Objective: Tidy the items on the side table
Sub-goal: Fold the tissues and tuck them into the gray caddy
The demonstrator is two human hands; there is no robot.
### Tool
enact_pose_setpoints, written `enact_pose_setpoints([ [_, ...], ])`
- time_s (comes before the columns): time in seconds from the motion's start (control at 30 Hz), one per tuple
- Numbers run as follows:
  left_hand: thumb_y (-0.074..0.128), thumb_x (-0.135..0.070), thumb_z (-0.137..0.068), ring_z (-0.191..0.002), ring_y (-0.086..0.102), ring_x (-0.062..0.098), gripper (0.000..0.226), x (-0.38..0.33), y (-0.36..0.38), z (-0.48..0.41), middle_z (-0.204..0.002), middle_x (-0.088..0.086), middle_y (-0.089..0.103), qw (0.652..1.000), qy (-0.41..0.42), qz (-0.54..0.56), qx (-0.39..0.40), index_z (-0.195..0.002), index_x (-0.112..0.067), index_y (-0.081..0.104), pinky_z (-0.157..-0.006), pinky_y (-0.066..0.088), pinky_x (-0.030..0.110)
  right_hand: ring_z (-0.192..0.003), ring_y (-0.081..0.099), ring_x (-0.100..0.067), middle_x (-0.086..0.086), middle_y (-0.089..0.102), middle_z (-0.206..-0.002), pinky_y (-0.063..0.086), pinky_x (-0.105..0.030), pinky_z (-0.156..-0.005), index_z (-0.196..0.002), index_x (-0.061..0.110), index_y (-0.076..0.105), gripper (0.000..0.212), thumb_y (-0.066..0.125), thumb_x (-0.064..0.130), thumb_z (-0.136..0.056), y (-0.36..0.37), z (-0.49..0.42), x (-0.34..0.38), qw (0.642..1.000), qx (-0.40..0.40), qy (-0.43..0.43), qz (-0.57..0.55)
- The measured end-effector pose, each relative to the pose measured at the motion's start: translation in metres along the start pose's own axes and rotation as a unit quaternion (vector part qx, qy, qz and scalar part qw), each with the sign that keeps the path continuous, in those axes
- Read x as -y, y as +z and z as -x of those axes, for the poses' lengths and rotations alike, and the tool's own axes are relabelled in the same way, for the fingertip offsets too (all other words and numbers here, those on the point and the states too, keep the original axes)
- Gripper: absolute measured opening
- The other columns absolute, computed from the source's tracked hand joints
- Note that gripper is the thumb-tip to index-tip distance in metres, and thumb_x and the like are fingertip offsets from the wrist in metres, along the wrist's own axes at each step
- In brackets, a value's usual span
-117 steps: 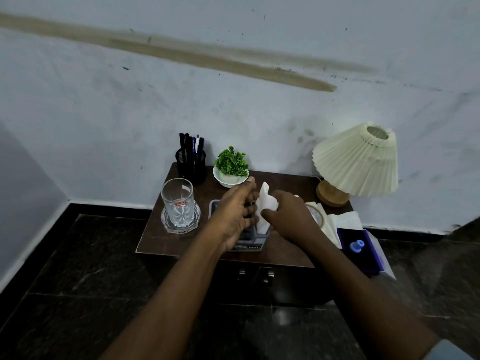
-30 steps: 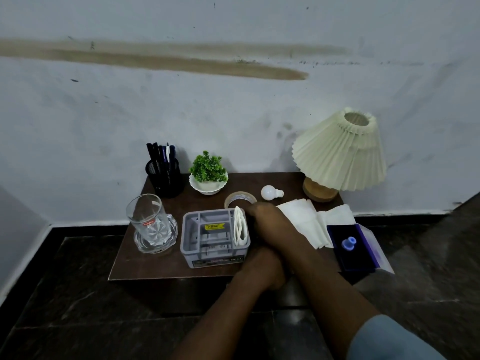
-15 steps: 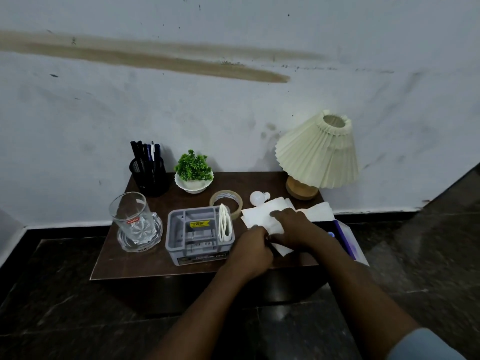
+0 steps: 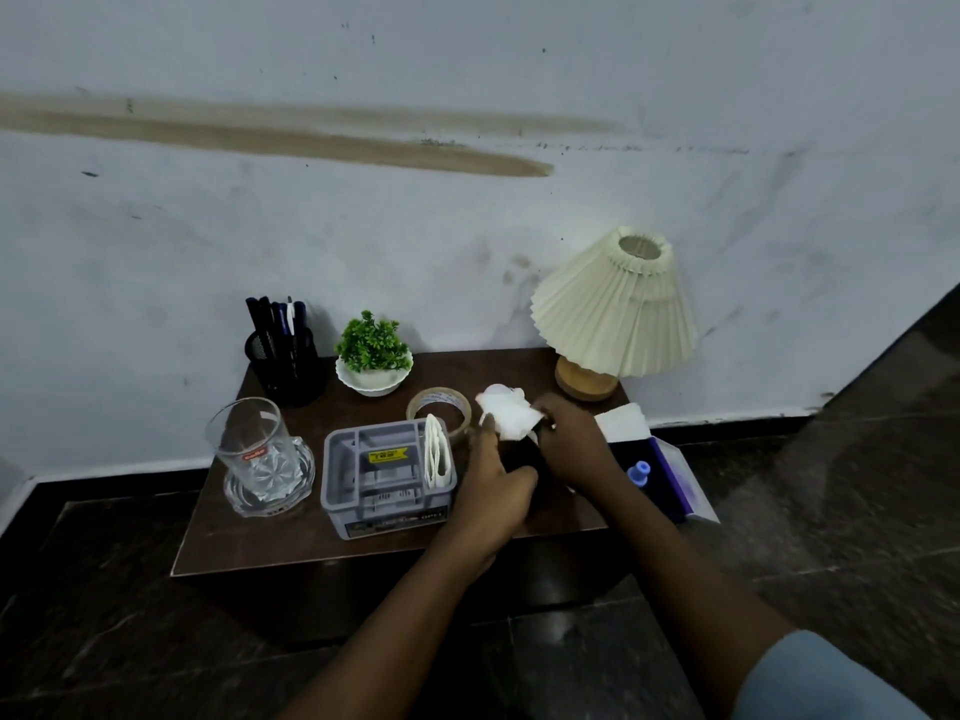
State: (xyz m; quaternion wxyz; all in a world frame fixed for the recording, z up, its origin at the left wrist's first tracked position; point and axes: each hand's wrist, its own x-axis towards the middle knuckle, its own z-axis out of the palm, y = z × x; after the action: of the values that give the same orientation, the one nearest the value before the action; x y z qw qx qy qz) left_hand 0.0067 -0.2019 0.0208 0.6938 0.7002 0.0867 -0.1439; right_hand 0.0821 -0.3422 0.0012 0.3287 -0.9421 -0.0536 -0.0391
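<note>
Bare wood runs along the table's (image 4: 270, 543) front edge, lower left of centre, and at the back between plant (image 4: 373, 345) and lamp (image 4: 613, 314). Glass (image 4: 254, 449), organizer (image 4: 384, 475) and tape (image 4: 439, 407) fill the middle. The pen cup (image 4: 285, 361) blocks the back left corner. The left hand (image 4: 493, 491) and right hand (image 4: 571, 444), holding a tissue (image 4: 506, 415), crowd centre right.

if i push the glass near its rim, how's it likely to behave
The glass is tall and sits on a coaster, so it would probably tip rather than slide. It looks empty, so likely lightish. Clear and smooth, it is probably slippery and breakable.
</note>
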Motion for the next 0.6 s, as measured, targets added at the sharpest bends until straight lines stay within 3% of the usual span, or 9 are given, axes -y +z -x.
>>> enact_pose_setpoints([
  [0.07,0.059,-0.018,-0.072,-0.091,0.075,0.008,0.102,-0.002,0.001,0.001,-0.122,-0.017,0.066,0.999,0.005,0.046,0.006,-0.158,-0.052,0.015,-0.077,0.064,0.035,-0.08,0.062,-0.007,0.008,0.066,-0.082,0.045,-0.03,-0.073,-0.091,0.016,0.068,0.021,0.055,0.0,-0.095,-0.018,0.0,0.003,0.992,-0.026,0.015,-0.121],
  [0.1,0.06,-0.017,-0.071,-0.092,0.075,0.006,0.098,-0.002,0.001,0.001,-0.117,-0.02,0.068,0.998,0.006,0.068,0.007,-0.154,-0.055,0.023,-0.078,0.064,0.035,-0.076,0.063,-0.002,0.012,0.067,-0.076,0.046,-0.028,-0.07,-0.088,0.021,0.068,0.027,0.054,-0.001,-0.096,-0.025,0.003,0.003,0.985,-0.028,0.016,-0.167],
  [0.2,0.063,-0.015,-0.073,-0.099,0.076,0.013,0.068,-0.004,0.001,0.0,-0.11,-0.014,0.077,0.993,0.006,0.115,0.022,-0.13,-0.051,0.054,-0.081,0.063,0.039,-0.08,0.069,-0.005,0.008,0.072,-0.082,0.053,-0.027,-0.072,-0.092,0.025,0.067,0.021,0.057,0.008,-0.099,-0.035,0.008,0.008,0.974,-0.042,0.012,-0.223],
  [0.27,0.065,-0.018,-0.079,-0.101,0.077,0.02,0.056,-0.008,0.001,0.003,-0.113,-0.003,0.079,0.989,-0.018,0.144,0.041,-0.132,-0.038,0.061,-0.083,0.063,0.042,-0.073,0.066,-0.001,0.014,0.069,-0.075,0.05,-0.025,-0.069,-0.084,0.03,0.065,0.028,0.057,0.009,-0.1,-0.033,0.011,0.015,0.974,-0.043,0.003,-0.223],
  [0.33,0.066,-0.023,-0.087,-0.09,0.078,0.013,0.041,-0.013,0.001,0.005,-0.108,-0.001,0.08,0.984,-0.04,0.168,0.041,-0.127,-0.032,0.065,-0.063,0.061,0.027,-0.069,0.062,0.005,0.02,0.067,-0.071,0.045,-0.013,-0.066,-0.078,0.033,0.062,0.035,0.056,0.007,-0.1,-0.032,0.011,0.025,0.975,-0.04,-0.017,-0.216],
  [0.4,0.063,-0.022,-0.095,-0.085,0.077,0.008,0.027,-0.017,0.002,0.004,-0.106,-0.003,0.08,0.978,-0.061,0.199,0.029,-0.121,-0.027,0.066,-0.055,0.056,0.02,-0.071,0.062,0.004,0.012,0.068,-0.073,0.045,-0.012,-0.066,-0.08,0.022,0.066,0.026,0.057,0.007,-0.1,-0.029,0.01,0.035,0.974,-0.041,-0.027,-0.223],
  [0.47,0.061,-0.023,-0.097,-0.091,0.074,0.012,0.025,-0.017,0.005,0.001,-0.109,-0.003,0.08,0.967,-0.08,0.24,0.019,-0.121,-0.024,0.068,-0.066,0.054,0.026,-0.076,0.062,-0.003,0.006,0.068,-0.079,0.045,-0.016,-0.07,-0.088,0.013,0.067,0.016,0.058,0.007,-0.099,-0.029,0.01,0.045,0.971,-0.042,-0.044,-0.233],
  [0.6,0.059,-0.043,-0.097,-0.089,0.07,0.017,0.039,-0.023,0.006,0.0,-0.101,0.0,0.079,0.939,-0.09,0.331,-0.006,-0.124,-0.018,0.07,-0.068,0.052,0.03,-0.079,0.062,-0.004,0.011,0.066,-0.079,0.047,-0.023,-0.072,-0.086,0.023,0.064,0.017,0.059,0.01,-0.096,-0.028,0.014,0.07,0.966,-0.047,-0.07,-0.245],
])
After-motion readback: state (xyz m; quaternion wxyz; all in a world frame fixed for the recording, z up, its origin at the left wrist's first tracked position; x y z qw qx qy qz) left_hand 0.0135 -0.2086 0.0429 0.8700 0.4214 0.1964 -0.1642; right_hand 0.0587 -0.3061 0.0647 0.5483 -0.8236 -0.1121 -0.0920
